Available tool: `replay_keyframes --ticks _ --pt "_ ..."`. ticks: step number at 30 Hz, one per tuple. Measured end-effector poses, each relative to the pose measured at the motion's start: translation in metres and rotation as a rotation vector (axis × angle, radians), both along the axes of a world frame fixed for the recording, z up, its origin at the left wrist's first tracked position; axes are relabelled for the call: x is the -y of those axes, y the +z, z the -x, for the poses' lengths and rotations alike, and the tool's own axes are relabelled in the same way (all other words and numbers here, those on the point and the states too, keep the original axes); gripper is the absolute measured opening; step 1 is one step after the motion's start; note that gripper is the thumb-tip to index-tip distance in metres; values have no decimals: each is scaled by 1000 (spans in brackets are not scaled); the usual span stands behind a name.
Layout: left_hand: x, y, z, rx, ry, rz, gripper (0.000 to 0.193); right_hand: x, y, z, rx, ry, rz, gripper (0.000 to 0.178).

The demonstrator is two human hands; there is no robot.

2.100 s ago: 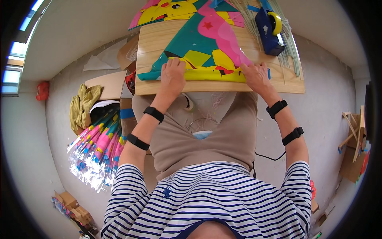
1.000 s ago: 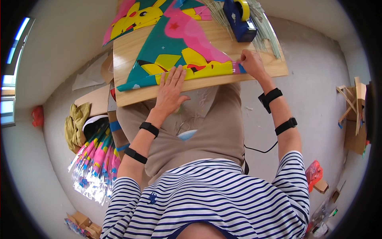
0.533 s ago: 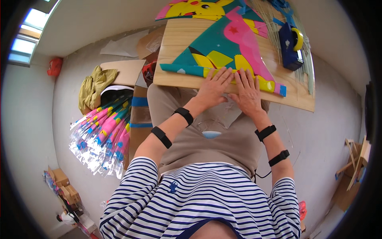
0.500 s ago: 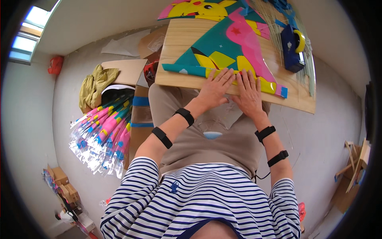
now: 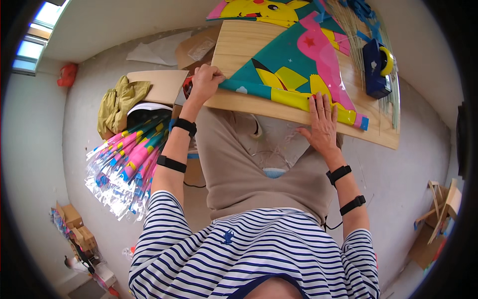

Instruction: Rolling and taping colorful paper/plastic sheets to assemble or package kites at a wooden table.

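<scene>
A triangular printed plastic sheet (image 5: 294,55), green, pink and yellow with a cartoon figure, lies on the wooden board (image 5: 239,42). Its near edge is rolled into a narrow tube (image 5: 254,89) with a blue patch at the right end. My left hand (image 5: 205,83) is closed at the tube's left tip, the fingers pinching it. My right hand (image 5: 322,124) rests flat and open on the yellow part of the tube, fingers stretched out.
A navy tape dispenser (image 5: 374,70) with a yellow roll stands at the board's right, beside thin pale sticks (image 5: 351,37) and blue ribbon (image 5: 367,15). Another printed sheet (image 5: 264,11) lies at the far edge. Left of my legs, a cardboard box (image 5: 159,84) holds bundled printed sheets (image 5: 132,164).
My left hand has moved left from the middle of the tube to its left tip and closed there. My right hand stays flat on the tube. The sheet and board appear slightly farther right.
</scene>
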State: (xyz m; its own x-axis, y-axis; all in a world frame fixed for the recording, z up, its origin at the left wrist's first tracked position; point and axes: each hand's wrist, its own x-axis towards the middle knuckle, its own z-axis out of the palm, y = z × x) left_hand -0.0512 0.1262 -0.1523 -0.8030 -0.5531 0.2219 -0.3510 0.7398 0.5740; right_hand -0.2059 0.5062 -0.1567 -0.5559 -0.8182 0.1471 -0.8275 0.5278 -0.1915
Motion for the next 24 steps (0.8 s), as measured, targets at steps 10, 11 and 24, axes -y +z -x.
replay_keyframes --ticks 10,11,24 --pt "-5 -5 10 6 -10 69 11 1 -4 -2 -18 -35 3 116" --pt "-5 -5 10 -24 -12 96 12 1 -4 -2 -17 -35 2 116" --pt "-2 21 4 162 -154 74 14 2 -2 -3 -11 -46 -26 115"
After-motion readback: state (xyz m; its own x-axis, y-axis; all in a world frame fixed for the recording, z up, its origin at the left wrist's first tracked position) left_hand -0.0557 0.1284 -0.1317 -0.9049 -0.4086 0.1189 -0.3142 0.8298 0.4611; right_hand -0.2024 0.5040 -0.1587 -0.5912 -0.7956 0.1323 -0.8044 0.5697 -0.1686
